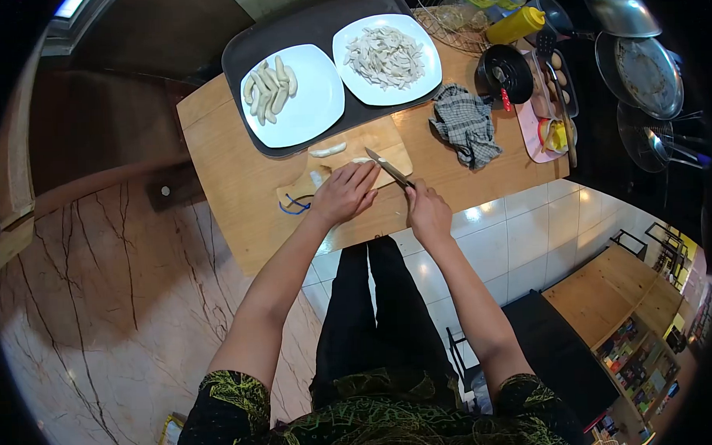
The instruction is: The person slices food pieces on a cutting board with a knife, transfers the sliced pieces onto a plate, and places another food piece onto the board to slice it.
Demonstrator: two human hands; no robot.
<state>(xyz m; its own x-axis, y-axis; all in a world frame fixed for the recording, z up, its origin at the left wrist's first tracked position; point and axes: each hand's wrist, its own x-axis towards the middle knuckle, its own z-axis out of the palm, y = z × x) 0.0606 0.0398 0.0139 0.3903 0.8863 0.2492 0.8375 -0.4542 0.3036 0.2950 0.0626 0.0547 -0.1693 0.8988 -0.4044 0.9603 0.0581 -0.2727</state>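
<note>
My right hand (429, 214) is closed round the dark handle of a kitchen knife (388, 167), its blade angled up and left over a wooden cutting board (390, 135). My left hand (344, 195) presses its fingers onto a pale finger-shaped food piece (362, 159) beside the blade; most of that piece is hidden. Another pale piece (327, 150) lies on the board above my left hand, and a whitish bit (316, 178) rests just left of it. A blue cord (294, 204) loops through the board's handle end.
A dark tray (302, 20) at the back bears a white plate (313, 106) of whole pale pieces and a white plate (429, 71) of sliced ones. To the right are a checked cloth (466, 124), a black bowl (503, 68), a yellow squeeze bottle (514, 26) and eggs (556, 61).
</note>
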